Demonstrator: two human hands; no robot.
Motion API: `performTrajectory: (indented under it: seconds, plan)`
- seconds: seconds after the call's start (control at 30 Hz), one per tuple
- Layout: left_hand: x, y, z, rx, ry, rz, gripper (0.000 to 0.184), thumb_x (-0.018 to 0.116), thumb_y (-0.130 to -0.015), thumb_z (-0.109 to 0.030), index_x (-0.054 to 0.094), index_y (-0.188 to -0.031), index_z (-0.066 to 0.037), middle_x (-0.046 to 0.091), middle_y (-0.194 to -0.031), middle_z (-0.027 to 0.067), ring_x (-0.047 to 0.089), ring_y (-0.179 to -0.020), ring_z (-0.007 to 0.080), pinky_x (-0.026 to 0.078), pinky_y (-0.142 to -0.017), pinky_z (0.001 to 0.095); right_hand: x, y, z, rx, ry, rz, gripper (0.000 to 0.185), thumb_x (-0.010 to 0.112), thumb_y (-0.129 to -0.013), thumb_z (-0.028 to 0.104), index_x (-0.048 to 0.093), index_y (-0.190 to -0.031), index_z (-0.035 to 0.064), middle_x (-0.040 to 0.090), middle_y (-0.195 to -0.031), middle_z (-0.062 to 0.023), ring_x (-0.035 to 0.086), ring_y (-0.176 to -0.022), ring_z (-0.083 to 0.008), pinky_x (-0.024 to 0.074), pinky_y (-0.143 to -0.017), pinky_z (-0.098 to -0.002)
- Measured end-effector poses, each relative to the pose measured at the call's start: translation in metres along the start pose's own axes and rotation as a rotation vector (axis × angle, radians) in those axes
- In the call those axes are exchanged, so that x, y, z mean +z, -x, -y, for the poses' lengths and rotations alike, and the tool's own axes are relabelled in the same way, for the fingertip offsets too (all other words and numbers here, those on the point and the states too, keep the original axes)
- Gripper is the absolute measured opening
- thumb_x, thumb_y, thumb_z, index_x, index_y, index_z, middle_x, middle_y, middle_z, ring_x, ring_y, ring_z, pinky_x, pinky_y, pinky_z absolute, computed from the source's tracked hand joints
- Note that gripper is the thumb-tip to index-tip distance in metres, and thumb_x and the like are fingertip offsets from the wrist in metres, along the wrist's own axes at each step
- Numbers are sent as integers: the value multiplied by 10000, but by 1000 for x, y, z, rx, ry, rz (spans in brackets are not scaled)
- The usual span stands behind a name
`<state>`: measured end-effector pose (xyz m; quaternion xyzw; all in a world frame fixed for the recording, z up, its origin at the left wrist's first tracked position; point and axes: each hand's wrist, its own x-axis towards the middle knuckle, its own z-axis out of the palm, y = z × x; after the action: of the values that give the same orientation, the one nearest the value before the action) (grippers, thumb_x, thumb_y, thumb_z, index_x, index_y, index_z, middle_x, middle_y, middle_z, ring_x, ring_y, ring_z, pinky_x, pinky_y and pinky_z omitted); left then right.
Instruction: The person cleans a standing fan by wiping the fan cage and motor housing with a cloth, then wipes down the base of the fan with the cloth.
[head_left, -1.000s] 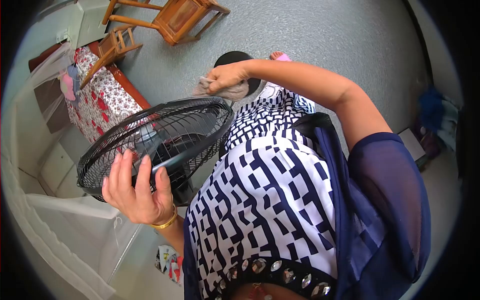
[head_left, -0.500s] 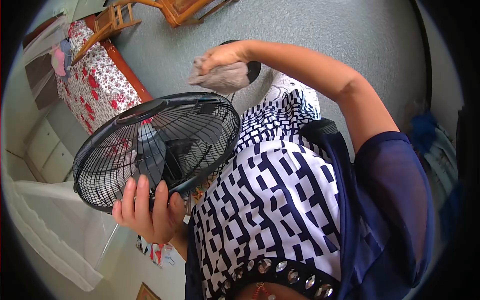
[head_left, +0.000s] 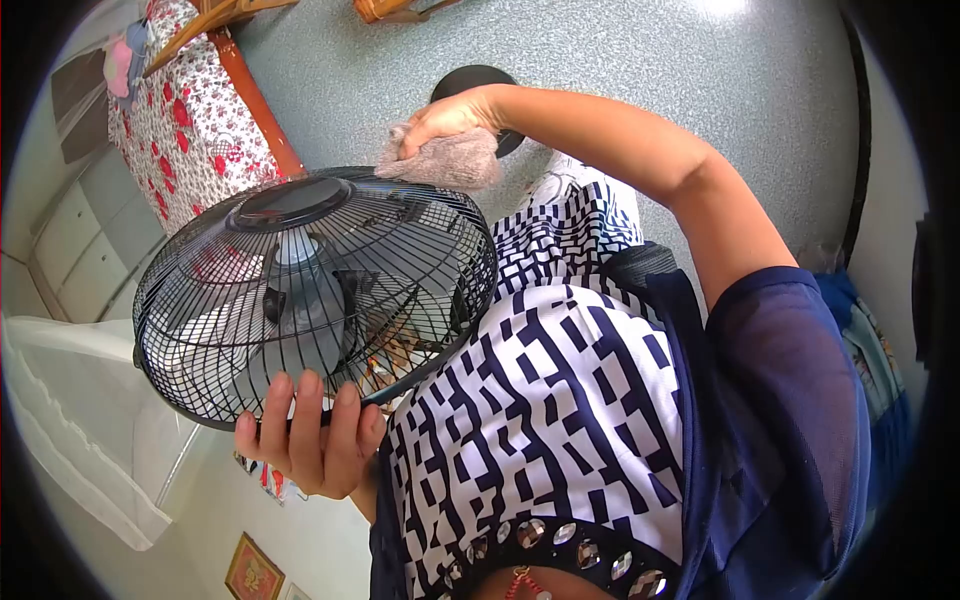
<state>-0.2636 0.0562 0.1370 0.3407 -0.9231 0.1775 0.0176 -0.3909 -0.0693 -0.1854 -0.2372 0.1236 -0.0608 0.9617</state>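
A black electric fan [head_left: 345,260] with a round wire guard is in front of me, its centre cap facing up and away. My left hand [head_left: 310,435] grips the guard's lower rim, fingers curled over the wires. A crumpled grey-brown cloth [head_left: 450,163] is bunched in my right hand [head_left: 450,120]. The cloth overlaps the guard's upper right edge and appears to touch it. Behind my right hand, a round black base [head_left: 470,80] on the floor is partly hidden.
To the left is a bed [head_left: 190,130] with a floral cover and a wooden edge. Wooden furniture [head_left: 385,10] is at the top edge. White netting [head_left: 90,420] hangs at lower left, near a framed picture [head_left: 254,570]. Grey speckled floor [head_left: 640,60] stretches ahead.
The fan head has tilted, showing more of its front guard. The cloth has come from above the fan onto its upper edge. My view has shifted slightly.
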Motion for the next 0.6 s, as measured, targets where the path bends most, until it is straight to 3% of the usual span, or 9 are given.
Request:
performTrajectory:
  seconds: [0.03, 0.1, 0.37, 0.4, 0.47, 0.6]
  plan:
    - [1, 2, 0, -2, 1, 1, 308, 525, -934, -282, 678, -796, -54, 689, -940, 149, 652, -933, 341, 391, -935, 483, -2, 3, -5, 2, -1, 0, 310, 570, -855, 231, 625, -1106, 56, 689, -923, -76, 663, -669, -148, 555, -568, -293]
    - [4, 8, 0, -64, 31, -24, 267, 552, -898, -330, 690, -758, -150, 695, -943, 75, 622, -986, 303, 332, -961, 501, -10, 5, -22, 14, -79, 9, 294, 565, -856, 228, 624, -1083, 51, 682, -880, -81, 654, -645, -149, 556, -553, -299]
    - [8, 14, 3, -89, 19, -51, 279, 556, -898, -304, 684, -729, -122, 692, -913, 93, 626, -967, 306, 336, -954, 506, -29, 17, -71, 62, -178, -61, 292, 570, -830, 195, 625, -1065, 32, 665, -837, -105, 641, -651, -165, 552, -549, -311]
    - [8, 14, 3, -91, 9, -45, 285, 558, -897, -300, 685, -726, -110, 692, -910, 94, 627, -965, 307, 337, -952, 506, -30, 17, -71, 61, -181, -57, 292, 570, -830, 195, 625, -1065, 32, 665, -837, -105, 641, -651, -165, 552, -549, -311]
    - [10, 13, 5, -82, 6, -50, 291, 561, -896, -298, 686, -721, -101, 691, -908, 94, 626, -968, 307, 339, -949, 506, -33, 22, -58, -59, 102, -138, 330, 587, -826, 218, 619, -1088, 21, 661, -861, -116, 638, -682, -171, 554, -583, -314]
    - [10, 11, 3, -110, -5, -31, 303, 568, -891, -297, 692, -712, -85, 690, -912, 94, 627, -975, 307, 342, -944, 502, -16, 32, -5, -161, -11, -86, 378, 622, -820, 257, 611, -1116, 21, 659, -893, -98, 635, -708, -166, 549, -612, -293]
